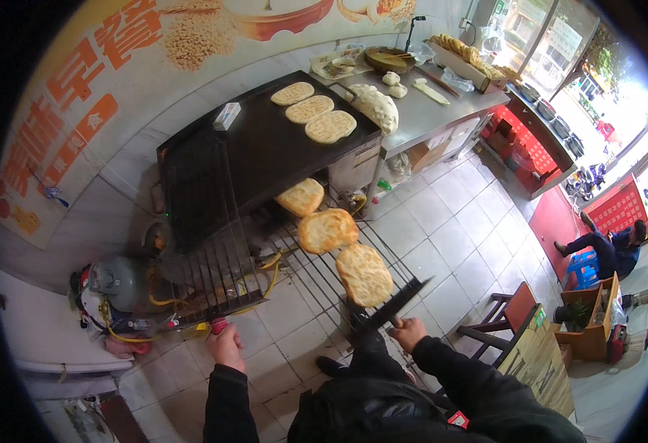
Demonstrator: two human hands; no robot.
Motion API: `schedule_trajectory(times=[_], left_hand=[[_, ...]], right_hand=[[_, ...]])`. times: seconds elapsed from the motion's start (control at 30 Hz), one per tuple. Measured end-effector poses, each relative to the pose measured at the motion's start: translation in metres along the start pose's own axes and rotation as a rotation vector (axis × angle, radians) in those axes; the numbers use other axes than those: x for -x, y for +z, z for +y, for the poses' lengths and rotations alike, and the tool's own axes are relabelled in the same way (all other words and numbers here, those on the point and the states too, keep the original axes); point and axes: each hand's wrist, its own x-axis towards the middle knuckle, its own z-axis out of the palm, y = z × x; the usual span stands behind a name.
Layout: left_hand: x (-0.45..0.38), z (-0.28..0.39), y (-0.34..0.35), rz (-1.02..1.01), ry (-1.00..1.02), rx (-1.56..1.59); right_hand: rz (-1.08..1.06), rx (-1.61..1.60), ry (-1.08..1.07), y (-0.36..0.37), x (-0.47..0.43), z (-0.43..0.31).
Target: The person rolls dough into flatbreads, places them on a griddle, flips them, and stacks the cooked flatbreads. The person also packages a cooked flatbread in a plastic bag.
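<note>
My left hand (pixel 226 346) grips the red handle of a wire rack (pixel 216 277) on the left, which holds no bread. The handle of the right wire rack (pixel 324 277) is in my right hand (pixel 408 334). This rack juts out from under a black griddle (pixel 208 166) and carries three browned flatbreads, the nearest one (pixel 364 275) close to its front bar, the middle one (pixel 328 231) behind it, the far one (pixel 301 197) beside the griddle's edge. Three paler flatbreads (pixel 330 127) lie on the griddle's right part, and a small box (pixel 227 116) sits near its back edge.
A steel counter (pixel 429 119) at the right bears a large mass of dough (pixel 376 108), smaller dough pieces and a round pan (pixel 389 59). A gas cylinder (pixel 122 282) with yellow hoses stands at the left. A wooden chair (pixel 501 318) is at the right; a person (pixel 606 249) sits farther off.
</note>
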Motion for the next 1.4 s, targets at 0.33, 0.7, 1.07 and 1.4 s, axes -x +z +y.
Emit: schedule_trajectory(times=[0.33, 0.7, 1.07, 1.4], left_hand=[[-0.011, -0.008, -0.013, -0.069, -0.016, -0.023], [-0.004, 0.003, -0.010, -0.059, -0.049, -0.065], [-0.006, -0.001, -0.010, -0.100, -0.063, -0.040], [0.000, 0.006, -0.007, -0.106, -0.086, -0.067]], right_hand=[[-0.017, -0.264, 0.041, -0.004, 0.059, 0.082], [-0.042, -0.305, 0.105, -0.014, 0.056, 0.085], [-0.036, -0.220, 0.081, -0.026, 0.049, 0.103], [-0.061, -0.081, 0.125, -0.031, 0.034, 0.084]])
